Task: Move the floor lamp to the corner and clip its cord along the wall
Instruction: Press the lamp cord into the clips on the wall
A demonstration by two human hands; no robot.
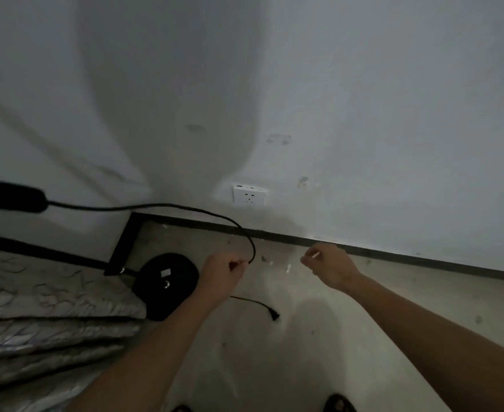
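Bare floor (pixel 363 307) lies open to the right along the dark baseboard (pixel 393 252); a bed (pixel 36 307) crowds the left. The lamp base (pixel 167 282) stands near the far-left corner. The left hand (pixel 222 272) pinches the cord (pixel 155 207); the right hand (pixel 329 264) pinches a small white clip (pixel 315 255).

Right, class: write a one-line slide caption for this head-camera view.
Left hand pinches the black lamp cord while the right hand holds a small white clip below the wall socket.
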